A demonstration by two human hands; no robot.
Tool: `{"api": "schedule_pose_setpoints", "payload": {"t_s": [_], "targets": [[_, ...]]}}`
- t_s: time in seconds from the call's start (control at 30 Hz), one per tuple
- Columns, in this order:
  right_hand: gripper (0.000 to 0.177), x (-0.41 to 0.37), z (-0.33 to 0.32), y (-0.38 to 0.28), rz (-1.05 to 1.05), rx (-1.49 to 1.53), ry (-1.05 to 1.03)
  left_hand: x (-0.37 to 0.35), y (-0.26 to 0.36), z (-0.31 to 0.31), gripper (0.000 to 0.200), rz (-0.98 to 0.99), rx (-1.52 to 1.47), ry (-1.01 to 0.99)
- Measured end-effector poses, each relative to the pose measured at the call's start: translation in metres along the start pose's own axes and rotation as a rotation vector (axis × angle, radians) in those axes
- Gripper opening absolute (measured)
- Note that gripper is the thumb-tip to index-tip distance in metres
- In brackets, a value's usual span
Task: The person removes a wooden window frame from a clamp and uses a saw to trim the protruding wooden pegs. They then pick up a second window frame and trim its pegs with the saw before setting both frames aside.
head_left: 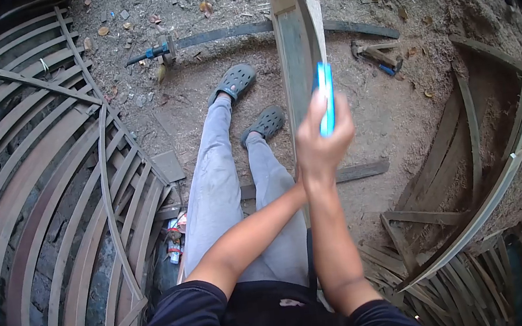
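Observation:
My right hand [324, 132] is closed round the blue handle of a hand saw [318, 32]. The pale blade points away from me and is seen almost edge-on, so its teeth do not show. Beneath and to the left of the saw runs a long wooden plank [292, 61]. My left forearm crosses to the right in front of my body. Its hand [303, 184] is almost wholly hidden behind my right wrist, close to the plank, and its fingers cannot be seen.
A clamp [165, 49] grips a curved wooden strip [225, 33] on the dusty ground. A hammer [385, 60] lies right of the plank. Curved slatted frames [51, 208] fill the left; another curved wooden frame [477, 221] leans at right. My clogs [263, 125] stand left of the plank.

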State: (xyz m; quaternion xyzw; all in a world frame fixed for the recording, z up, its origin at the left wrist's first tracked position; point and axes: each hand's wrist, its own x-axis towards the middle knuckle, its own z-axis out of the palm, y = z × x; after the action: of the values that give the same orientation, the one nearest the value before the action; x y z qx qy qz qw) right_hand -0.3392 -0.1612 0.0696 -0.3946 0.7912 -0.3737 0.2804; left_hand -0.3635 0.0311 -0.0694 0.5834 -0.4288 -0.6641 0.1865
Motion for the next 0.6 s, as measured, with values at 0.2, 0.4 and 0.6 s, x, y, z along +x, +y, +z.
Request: {"api": "schedule_pose_setpoints", "payload": {"t_s": [0.2, 0.4, 0.6], "targets": [[0.026, -0.001, 0.003, 0.005, -0.063, -0.007, -0.004, 0.001, -0.014, 0.006, 0.061, -0.074, 0.001, -0.084], [0.022, 0.049, 0.030, -0.001, -0.045, -0.119, -0.066, -0.002, -0.013, 0.003, 0.076, -0.115, 0.002, -0.079], [0.022, -0.019, -0.017, 0.026, 0.106, -0.124, -0.101, 0.005, -0.003, -0.008, 0.093, -0.150, 0.018, -0.057]]}}
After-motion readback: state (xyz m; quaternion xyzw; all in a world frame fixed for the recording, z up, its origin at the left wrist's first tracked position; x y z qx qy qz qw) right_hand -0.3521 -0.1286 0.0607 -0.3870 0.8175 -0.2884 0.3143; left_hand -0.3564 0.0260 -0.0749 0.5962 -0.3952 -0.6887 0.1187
